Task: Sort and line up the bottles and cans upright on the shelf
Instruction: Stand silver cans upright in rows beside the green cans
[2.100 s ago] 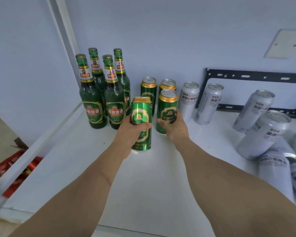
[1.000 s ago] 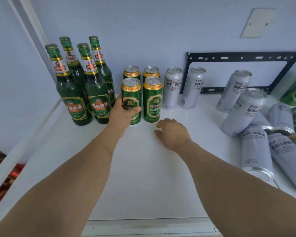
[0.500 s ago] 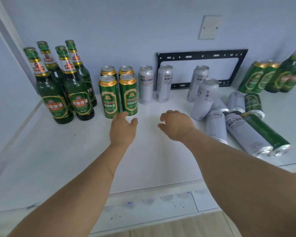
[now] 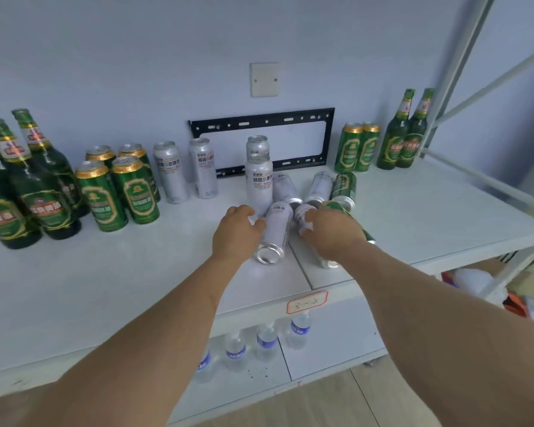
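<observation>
Both hands have left the sorted green cans at the left and now reach into the heap of fallen cans near the middle of the shelf (image 4: pixel 413 229). Left hand (image 4: pixel 236 233) curls its fingers against the left side of a silver can (image 4: pixel 275 229) lying on its side, open end toward the camera; the grasp looks loose, perhaps only touching. Right hand (image 4: pixel 332 231), at 3 o'clock from the left, closes over a second lying silver can (image 4: pixel 302 214), with a toppled green can (image 4: pixel 339 208) just beside its knuckles. Beyond them, at 12 o'clock, more fallen cans (image 4: pixel 319 188) lie around two upright silver cans (image 4: pixel 258 177). Toward 10 o'clock stand a silver pair (image 4: pixel 185 169), four green cans (image 4: pixel 117 186) in a block, and green bottles (image 4: pixel 34 192) at the far left. At 2 o'clock two green cans (image 4: pixel 356 146) and two bottles (image 4: pixel 406 134) stand unsorted near a black wall bracket (image 4: pixel 262 121).
</observation>
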